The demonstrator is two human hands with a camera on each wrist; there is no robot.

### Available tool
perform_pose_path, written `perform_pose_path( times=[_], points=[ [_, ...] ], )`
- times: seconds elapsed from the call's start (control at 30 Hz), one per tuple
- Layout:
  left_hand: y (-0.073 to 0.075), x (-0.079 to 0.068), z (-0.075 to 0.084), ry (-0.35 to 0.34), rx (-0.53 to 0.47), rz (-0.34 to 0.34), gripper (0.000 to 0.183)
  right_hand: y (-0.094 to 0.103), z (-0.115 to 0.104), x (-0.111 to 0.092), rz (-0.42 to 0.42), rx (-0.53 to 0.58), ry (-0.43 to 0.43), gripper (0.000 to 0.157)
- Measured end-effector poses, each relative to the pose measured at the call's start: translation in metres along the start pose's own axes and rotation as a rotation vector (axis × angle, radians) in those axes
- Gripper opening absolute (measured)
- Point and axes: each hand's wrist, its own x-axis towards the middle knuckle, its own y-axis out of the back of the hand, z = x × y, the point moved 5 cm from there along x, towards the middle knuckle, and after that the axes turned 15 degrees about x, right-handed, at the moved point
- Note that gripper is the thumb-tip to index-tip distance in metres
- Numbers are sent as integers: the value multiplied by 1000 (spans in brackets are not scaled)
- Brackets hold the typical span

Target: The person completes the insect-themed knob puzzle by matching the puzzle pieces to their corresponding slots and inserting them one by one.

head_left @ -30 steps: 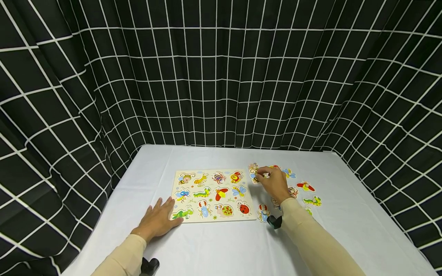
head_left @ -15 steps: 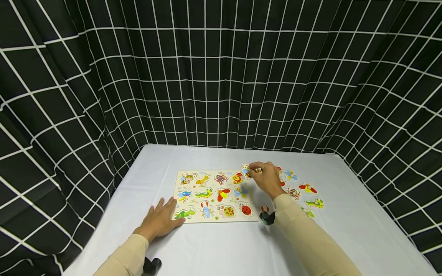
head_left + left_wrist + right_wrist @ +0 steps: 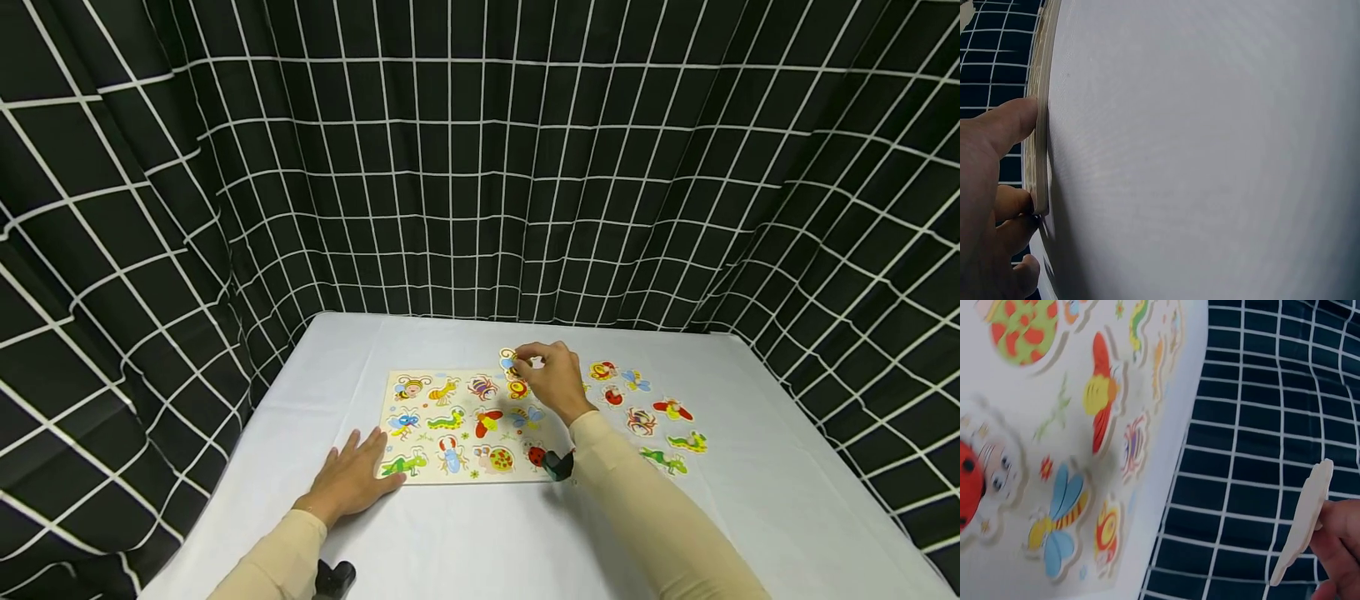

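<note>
My right hand (image 3: 553,379) pinches a bee puzzle piece (image 3: 507,363) above the far right part of the insect puzzle board (image 3: 435,478). In the right wrist view the bee piece (image 3: 1302,522) is seen on its pale edge and back, held between thumb and fingers, apart from the board. My left hand (image 3: 349,477) rests at the board's near left corner, fingers spread and fairly straight. The left wrist view shows its thumb (image 3: 1016,122) touching the board's edge (image 3: 1042,144). Printed insects, including a ladybug (image 3: 969,481), cover the board.
Several loose insect pieces lie right of the board, among them a spider (image 3: 641,422), a caterpillar (image 3: 687,442), a red-winged bug (image 3: 672,409) and a grasshopper (image 3: 664,460). A white cloth (image 3: 450,542) covers the table. Black gridded curtains (image 3: 420,167) surround it.
My right hand has moved left from the loose pieces, carrying the bee piece over the board's far right side. The left hand has stayed at the near left corner.
</note>
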Motion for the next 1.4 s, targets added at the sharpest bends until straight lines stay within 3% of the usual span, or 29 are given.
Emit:
perform_pose_path(
  times=[0.73, 1.07, 1.4],
  points=[
    [1, 1, 2, 12, -7, 17, 83, -54, -23, 15, -29, 45, 97, 8],
    [-5, -2, 1, 31, -9, 5, 85, -83, -20, 14, -68, 83, 65, 8],
    [-1, -2, 0, 19, -7, 18, 84, -114, -16, 17, -93, 96, 58, 9]
  ],
)
